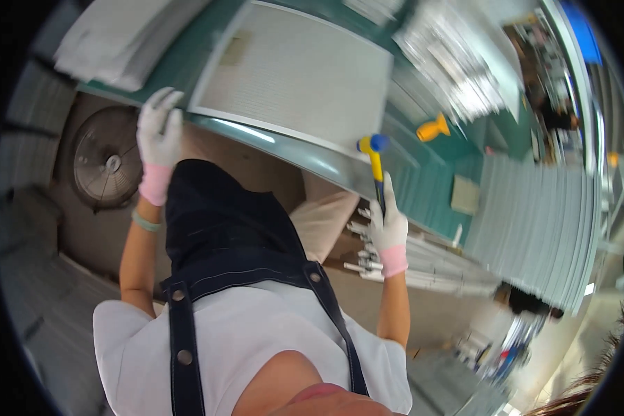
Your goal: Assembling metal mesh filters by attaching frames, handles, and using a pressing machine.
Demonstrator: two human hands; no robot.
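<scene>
While the white-gloved fingers of the right hand (388, 225) are wrapped around it, a yellow and blue tool (375, 170) is held upright at the edge of the green table (423, 187). The white framed panel (295, 76) is gripped at its corner by the left hand (159, 132).

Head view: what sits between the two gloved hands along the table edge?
In the head view, the white framed mesh panel spans the green table edge between left hand and right hand, which holds a yellow-and-blue-headed tool.
</scene>
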